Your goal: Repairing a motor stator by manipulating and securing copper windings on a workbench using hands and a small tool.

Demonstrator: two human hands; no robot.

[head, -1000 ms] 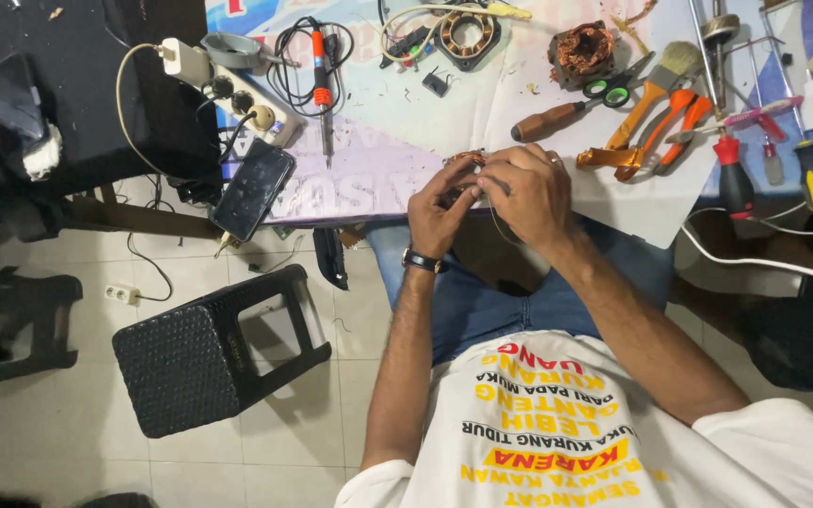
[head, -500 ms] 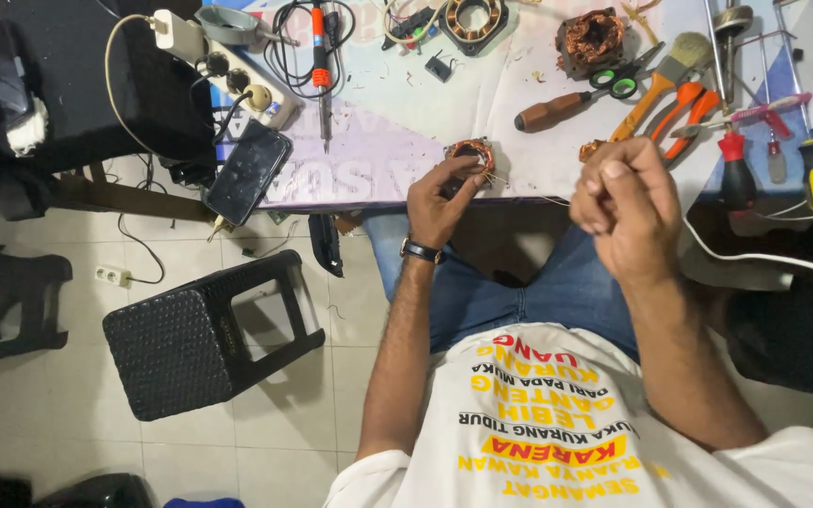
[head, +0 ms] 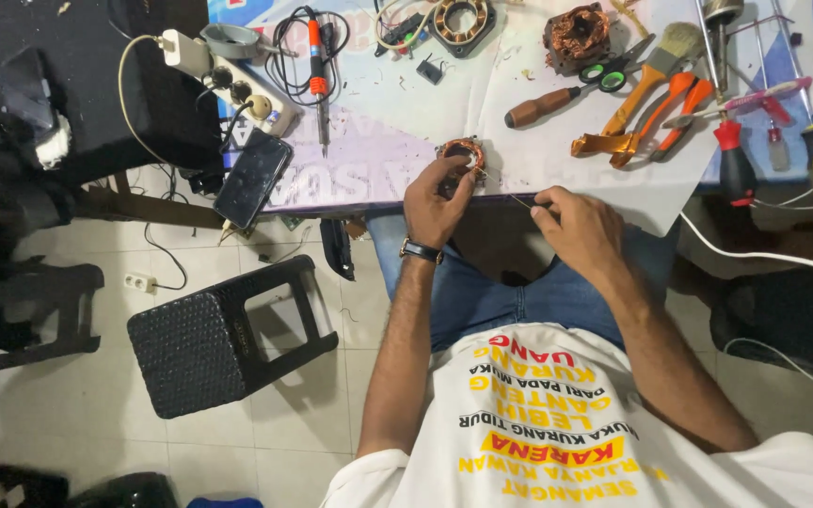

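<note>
My left hand (head: 435,202) grips a small round copper-wound coil (head: 464,152) at the near edge of the workbench (head: 397,141). A dark watch sits on that wrist. My right hand (head: 578,229) is to the right of it, just off the bench edge, fingers pinched on a thin wire (head: 517,199) that runs back toward the coil. The two hands are a short way apart.
On the bench lie a soldering iron (head: 316,56), a power strip (head: 223,77), a phone (head: 253,177), a wooden-handled screwdriver (head: 543,103), a brush (head: 646,80), orange pliers (head: 656,118), another copper-wound part (head: 576,36) and red and yellow screwdrivers (head: 773,155). A black plastic stool (head: 218,334) stands on the tiled floor at left.
My right hand pulled away from the coil to the right, then came back in lower and closer, holding the wire. The left hand stayed on the coil.
</note>
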